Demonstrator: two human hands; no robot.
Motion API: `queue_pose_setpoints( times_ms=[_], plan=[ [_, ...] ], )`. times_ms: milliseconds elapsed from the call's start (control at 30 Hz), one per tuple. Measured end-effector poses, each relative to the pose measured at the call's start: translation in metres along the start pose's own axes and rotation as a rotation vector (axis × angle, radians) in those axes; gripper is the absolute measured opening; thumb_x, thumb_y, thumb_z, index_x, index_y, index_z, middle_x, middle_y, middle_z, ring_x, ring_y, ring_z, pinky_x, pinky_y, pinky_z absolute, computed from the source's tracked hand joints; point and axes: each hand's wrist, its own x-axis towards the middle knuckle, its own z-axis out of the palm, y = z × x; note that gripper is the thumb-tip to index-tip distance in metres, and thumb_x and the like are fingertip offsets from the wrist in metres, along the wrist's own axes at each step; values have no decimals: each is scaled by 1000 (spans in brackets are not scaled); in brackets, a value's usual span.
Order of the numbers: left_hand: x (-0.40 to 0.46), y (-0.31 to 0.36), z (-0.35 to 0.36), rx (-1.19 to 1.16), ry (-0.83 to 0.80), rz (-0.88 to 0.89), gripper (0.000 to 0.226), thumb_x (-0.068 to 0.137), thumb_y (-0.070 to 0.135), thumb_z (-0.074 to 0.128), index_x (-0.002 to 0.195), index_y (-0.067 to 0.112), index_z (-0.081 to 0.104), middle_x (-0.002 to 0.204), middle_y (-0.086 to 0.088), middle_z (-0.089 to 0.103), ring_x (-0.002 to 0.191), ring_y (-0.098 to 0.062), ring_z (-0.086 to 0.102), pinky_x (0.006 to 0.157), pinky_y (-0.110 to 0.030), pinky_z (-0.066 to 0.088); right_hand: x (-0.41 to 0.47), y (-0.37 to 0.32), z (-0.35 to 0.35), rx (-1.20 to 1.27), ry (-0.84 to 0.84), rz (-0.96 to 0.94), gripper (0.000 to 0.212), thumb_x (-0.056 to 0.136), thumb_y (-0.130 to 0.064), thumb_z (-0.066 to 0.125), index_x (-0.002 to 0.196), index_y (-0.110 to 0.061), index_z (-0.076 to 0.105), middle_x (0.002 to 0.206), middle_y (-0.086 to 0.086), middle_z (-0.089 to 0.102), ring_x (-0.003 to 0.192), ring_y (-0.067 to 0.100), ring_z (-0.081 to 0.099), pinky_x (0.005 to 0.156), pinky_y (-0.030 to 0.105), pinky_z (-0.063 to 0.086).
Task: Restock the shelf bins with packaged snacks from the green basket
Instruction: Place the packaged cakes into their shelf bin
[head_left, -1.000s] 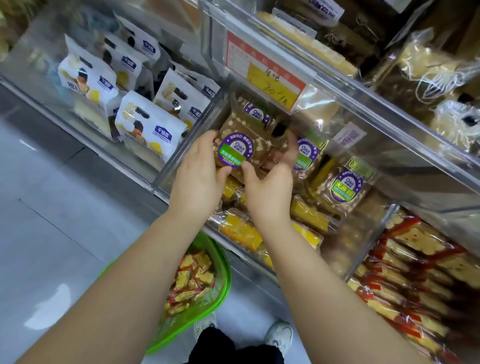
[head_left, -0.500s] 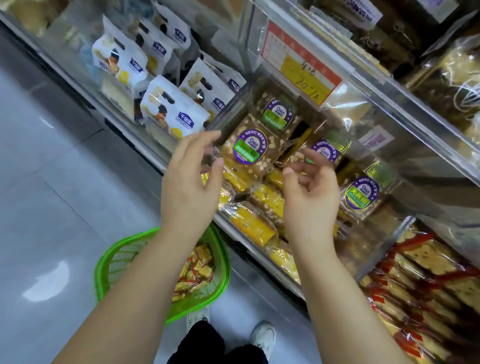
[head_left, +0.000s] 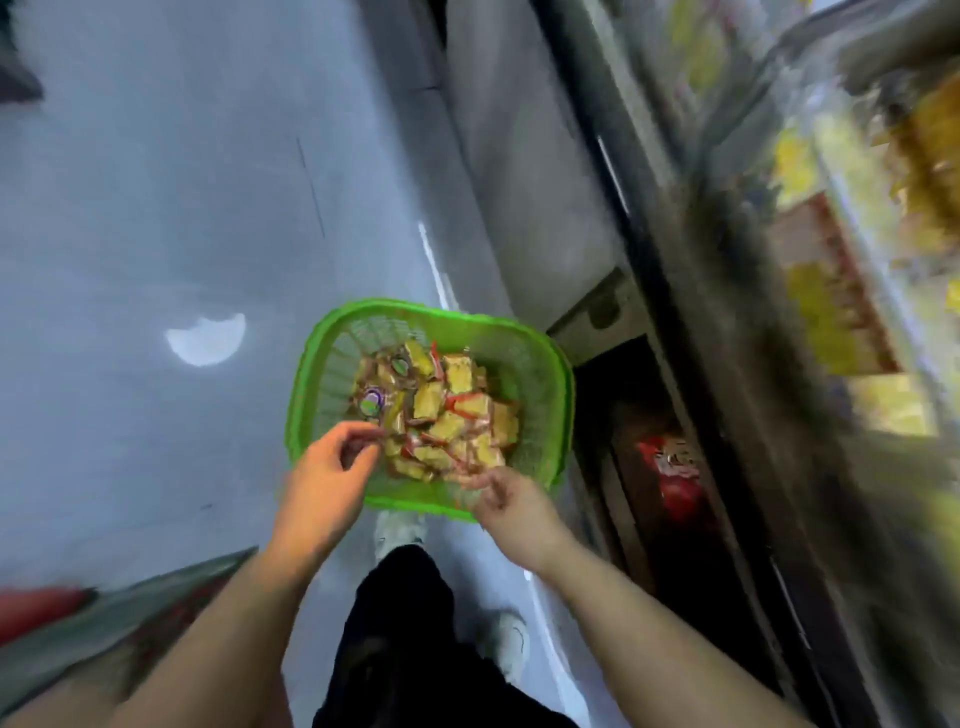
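head view: looking straight down at the green basket (head_left: 558, 395) on the grey floor (head_left: 156, 208), close beside the foot of the shelf unit (head_left: 675, 260); the picture is smeared with motion, worst on the right.
snacks: a loose heap of packaged snacks (head_left: 441, 415) in the basket bottom, mostly yellow with red-edged wrappers, one purple round-label pack (head_left: 372, 403) at the heap's left edge.
shelf bins: a streaked blur of yellow packs (head_left: 831, 291) up the right side; which bin is which, i cannot tell.
left hand: left hand (head_left: 324, 483) over the near left rim, fingers curled inward by the heap's edge, nothing plainly in them.
right hand: right hand (head_left: 511, 501) over the near right rim, fingers loosely bent, tips at the wrappers; whether it has pinched one i cannot tell.
step in hand: looks like reaching in for the next packs.
doing it well: i'd take packs of one kind, lifted by the body not the crinkly seam, a few flat in each hand, so they slot into the matching bin without spilling.
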Motion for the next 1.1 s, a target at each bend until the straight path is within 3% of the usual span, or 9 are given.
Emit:
queue_pose_setpoints(
  times_ms=[200, 267, 433, 533, 667, 800, 900, 1000, 1100],
  plan=[
    [98, -125, 43, 224, -51, -53, 21, 84, 5, 60, 105, 10, 63, 100, -14, 68, 95, -31, 63, 79, -34, 45, 153, 105, 30, -226, -30, 175, 16, 82, -8, 59, 75, -22, 57, 82, 13, 57, 70, 18, 48, 59, 26, 35],
    [136, -151, 54, 318, -54, -58, 31, 84, 8, 62, 114, 4, 58, 114, -16, 64, 104, -30, 60, 81, -29, 42, 203, 119, 42, -338, -60, 128, 9, 82, -11, 58, 88, -16, 61, 87, 11, 58, 73, 19, 50, 60, 25, 37],
    [217, -185, 79, 489, -54, -47, 53, 84, 20, 64, 129, 0, 44, 129, -22, 52, 117, -34, 50, 92, -33, 39, 303, 104, 73, -519, 76, -140, 39, 84, -17, 60, 122, -7, 53, 113, 16, 62, 104, 30, 58, 81, 28, 43],
    [244, -203, 88, 613, -53, -91, 67, 82, 31, 66, 133, 1, 35, 135, -22, 41, 123, -35, 43, 99, -37, 36, 345, 83, 88, -456, 138, -200, 48, 84, -26, 64, 124, -3, 50, 122, 18, 57, 115, 33, 52, 99, 35, 41],
    [260, -214, 88, 551, -36, -162, 81, 67, 44, 79, 128, 5, 42, 132, -19, 43, 117, -33, 48, 97, -36, 41, 372, 70, 99, -187, 264, -116, 78, 74, -43, 73, 133, -6, 37, 129, 16, 53, 120, 32, 50, 101, 41, 40],
    [259, -215, 94, 690, -110, -129, 67, 57, 50, 82, 111, 21, 55, 126, -10, 52, 116, -29, 48, 97, -40, 41, 372, 76, 100, -473, 348, -222, 43, 73, -41, 74, 106, -17, 61, 113, 13, 57, 106, 28, 54, 86, 32, 42],
    [253, -218, 102, 723, -210, -69, 51, 66, 48, 76, 98, 33, 39, 129, -4, 51, 126, -29, 38, 105, -46, 21, 360, 87, 97, -327, 316, -293, 33, 73, -32, 75, 86, -19, 48, 89, 6, 56, 79, 21, 50, 64, 27, 33],
    [247, -218, 109, 719, -275, -38, 62, 69, 47, 74, 108, 28, 30, 124, -1, 57, 122, -26, 48, 110, -50, 9, 343, 93, 84, -102, 332, -253, 34, 76, -26, 74, 80, -19, 41, 88, 9, 64, 81, 26, 59, 70, 34, 44],
    [234, -209, 108, 539, -163, 25, 69, 63, 36, 82, 114, 22, 37, 120, -4, 57, 104, -21, 53, 100, -39, 37, 312, 96, 66, 275, 325, -136, 33, 76, -13, 74, 86, -20, 43, 101, 13, 68, 85, 25, 65, 79, 41, 52]
  ],
)
